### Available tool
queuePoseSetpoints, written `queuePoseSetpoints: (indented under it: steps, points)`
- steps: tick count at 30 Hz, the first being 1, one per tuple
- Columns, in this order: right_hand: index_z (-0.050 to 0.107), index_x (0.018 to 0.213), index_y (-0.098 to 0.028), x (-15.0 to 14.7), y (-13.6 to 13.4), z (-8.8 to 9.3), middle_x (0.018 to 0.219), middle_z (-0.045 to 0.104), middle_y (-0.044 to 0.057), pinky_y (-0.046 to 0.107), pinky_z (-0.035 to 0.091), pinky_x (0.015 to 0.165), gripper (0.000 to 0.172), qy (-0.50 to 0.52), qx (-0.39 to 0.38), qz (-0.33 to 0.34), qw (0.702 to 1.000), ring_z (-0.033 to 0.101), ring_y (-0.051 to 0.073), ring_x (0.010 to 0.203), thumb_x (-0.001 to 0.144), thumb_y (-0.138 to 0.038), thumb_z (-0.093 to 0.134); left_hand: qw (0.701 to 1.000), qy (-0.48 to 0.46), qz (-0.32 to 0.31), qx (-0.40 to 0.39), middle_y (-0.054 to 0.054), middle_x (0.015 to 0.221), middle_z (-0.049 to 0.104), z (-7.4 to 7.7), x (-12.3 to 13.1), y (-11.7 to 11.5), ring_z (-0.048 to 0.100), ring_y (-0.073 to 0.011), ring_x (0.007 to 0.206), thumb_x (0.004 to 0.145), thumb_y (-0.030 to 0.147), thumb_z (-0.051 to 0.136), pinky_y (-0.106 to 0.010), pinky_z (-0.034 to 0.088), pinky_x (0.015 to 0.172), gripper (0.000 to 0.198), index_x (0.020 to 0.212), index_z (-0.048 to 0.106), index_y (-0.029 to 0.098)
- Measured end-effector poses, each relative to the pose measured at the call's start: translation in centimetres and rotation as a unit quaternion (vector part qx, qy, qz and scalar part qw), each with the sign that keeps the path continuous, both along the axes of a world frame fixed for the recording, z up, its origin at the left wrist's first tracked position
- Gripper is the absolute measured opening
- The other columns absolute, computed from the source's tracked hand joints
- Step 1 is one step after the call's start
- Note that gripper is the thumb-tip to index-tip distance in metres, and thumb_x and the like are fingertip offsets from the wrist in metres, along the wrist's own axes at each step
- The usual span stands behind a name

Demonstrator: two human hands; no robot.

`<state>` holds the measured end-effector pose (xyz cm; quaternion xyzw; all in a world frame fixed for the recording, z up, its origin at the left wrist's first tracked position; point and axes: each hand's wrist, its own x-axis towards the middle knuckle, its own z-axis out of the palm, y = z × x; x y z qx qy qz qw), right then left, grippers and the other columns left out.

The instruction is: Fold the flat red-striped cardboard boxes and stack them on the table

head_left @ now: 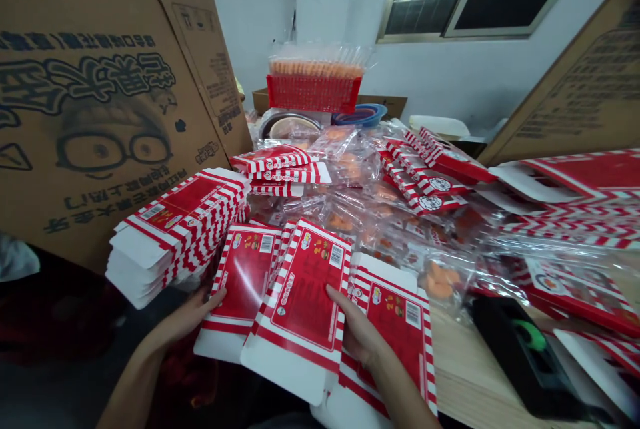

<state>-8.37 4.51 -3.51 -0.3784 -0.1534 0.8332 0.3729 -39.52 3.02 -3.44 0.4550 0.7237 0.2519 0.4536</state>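
Note:
My left hand (197, 309) pinches the left edge of a folded-flat red-and-white carton (245, 269), thumb on top. With its thumb on the face, my right hand (357, 332) grips the right edge of a second flat carton (307, 282), which overlaps the first. Both have striped borders, a barcode and white end flaps. Under my right forearm lies another flat carton (395, 329) of the same kind. The fingers beneath the cartons are hidden. A neat stack of flat cartons (185, 209) stands left of my hands.
Clear bags of orange pieces (443, 279) cover the table's middle. Filled red boxes (425, 169) lie beyond, near a red basket (315, 92) and blue basin (363, 114). A black device (525, 356) sits right. A large cardboard box (100, 116) borders the left.

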Motion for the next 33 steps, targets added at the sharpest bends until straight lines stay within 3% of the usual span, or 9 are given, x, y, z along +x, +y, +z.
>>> queuePoseSetpoints:
  steps: [4, 10, 15, 19, 22, 25, 27, 29, 33]
  points:
    - [0.061, 0.113, -0.016, 0.4, 0.1, 0.4, 0.102, 0.073, 0.009, 0.044, 0.045, 0.096, 0.048, -0.004, 0.000, 0.005, 1.000, 0.068, 0.027, 0.097, 0.071, -0.036, 0.072, 0.997, -0.073, 0.010, -0.039, -0.016, 0.130, 0.056, -0.4, 0.0, -0.6, 0.060, -0.0291, 0.111, 0.073, 0.070, 0.048, -0.037, 0.052, 0.088, 0.088, 0.139, 0.036, 0.013]
    - [0.064, 0.105, -0.014, 0.7, 0.0, 0.2, 0.097, 0.074, 0.010, 0.045, 0.048, 0.092, 0.040, -0.026, -0.012, 0.014, 0.999, 0.069, 0.028, 0.093, 0.071, -0.034, 0.072, 0.983, -0.159, 0.008, -0.088, -0.015, 0.113, 0.068, 1.6, 0.5, -0.7, 0.065, -0.0325, 0.101, 0.067, 0.065, 0.062, -0.039, 0.053, 0.085, 0.089, 0.135, 0.040, 0.012]
    - [0.067, 0.093, -0.016, 1.5, -1.3, 0.4, 0.089, 0.076, 0.007, 0.042, 0.052, 0.086, 0.029, -0.058, -0.011, -0.014, 0.998, 0.071, 0.027, 0.085, 0.070, -0.033, 0.072, 0.963, -0.255, 0.052, -0.068, -0.014, 0.117, 0.066, 2.6, 2.7, -1.5, 0.067, -0.0311, 0.098, 0.063, 0.054, 0.072, -0.042, 0.054, 0.083, 0.105, 0.143, 0.015, 0.018]
    - [0.070, 0.086, -0.018, 3.4, -1.6, 1.7, 0.083, 0.076, 0.007, 0.042, 0.053, 0.083, 0.030, -0.090, -0.032, -0.062, 0.994, 0.071, 0.029, 0.086, 0.060, -0.031, 0.079, 0.972, -0.227, 0.063, -0.022, -0.007, 0.112, 0.070, 3.4, 3.8, -1.7, 0.067, -0.0318, 0.095, 0.058, 0.047, 0.077, -0.040, 0.056, 0.078, 0.097, 0.139, 0.029, 0.025]
    - [0.072, 0.082, -0.017, 5.6, -0.6, 3.7, 0.078, 0.076, 0.009, 0.047, 0.054, 0.082, 0.032, -0.085, -0.059, -0.090, 0.991, 0.071, 0.033, 0.084, 0.056, -0.034, 0.078, 0.970, -0.201, 0.133, 0.043, -0.002, 0.097, 0.075, 6.3, 3.8, -0.7, 0.069, -0.0341, 0.088, 0.055, 0.043, 0.075, -0.039, 0.057, 0.069, 0.088, 0.134, 0.041, 0.023]
    - [0.072, 0.079, -0.017, 7.3, 1.8, 6.6, 0.079, 0.076, 0.010, 0.047, 0.054, 0.083, 0.025, -0.078, -0.052, -0.152, 0.984, 0.071, 0.033, 0.082, 0.059, -0.031, 0.074, 0.941, -0.244, 0.194, 0.131, 0.000, 0.078, 0.076, 10.9, 4.2, 2.5, 0.070, -0.0332, 0.077, 0.062, 0.045, 0.064, -0.041, 0.056, 0.064, 0.072, 0.127, 0.050, 0.018]
    - [0.071, 0.080, -0.017, 7.6, 4.4, 9.0, 0.078, 0.076, 0.008, 0.045, 0.054, 0.082, 0.018, -0.088, 0.000, -0.196, 0.977, 0.072, 0.030, 0.078, 0.064, -0.025, 0.069, 0.919, -0.284, 0.183, 0.204, -0.002, 0.076, 0.075, 14.1, 5.0, 6.3, 0.070, -0.0282, 0.075, 0.072, 0.039, 0.061, -0.040, 0.056, 0.070, 0.057, 0.121, 0.054, 0.011]
    - [0.070, 0.082, -0.017, 7.1, 7.6, 11.5, 0.076, 0.076, 0.006, 0.043, 0.055, 0.080, 0.014, -0.102, 0.089, -0.234, 0.963, 0.072, 0.027, 0.073, 0.072, -0.022, 0.061, 0.906, -0.288, 0.178, 0.256, 0.000, 0.080, 0.074, 16.7, 6.0, 11.2, 0.069, -0.0206, 0.075, 0.081, 0.039, 0.055, -0.034, 0.055, 0.074, 0.047, 0.120, 0.054, 0.012]
    - [0.066, 0.089, -0.019, 5.4, 15.4, 15.2, 0.076, 0.074, 0.000, 0.039, 0.056, 0.076, 0.019, -0.112, 0.203, -0.274, 0.934, 0.070, 0.020, 0.076, 0.084, -0.022, 0.048, 0.908, -0.278, 0.170, 0.265, -0.004, 0.098, 0.068, 19.1, 7.8, 21.2, 0.066, -0.0153, 0.079, 0.094, 0.036, 0.040, -0.032, 0.054, 0.074, 0.036, 0.120, 0.051, 0.014]
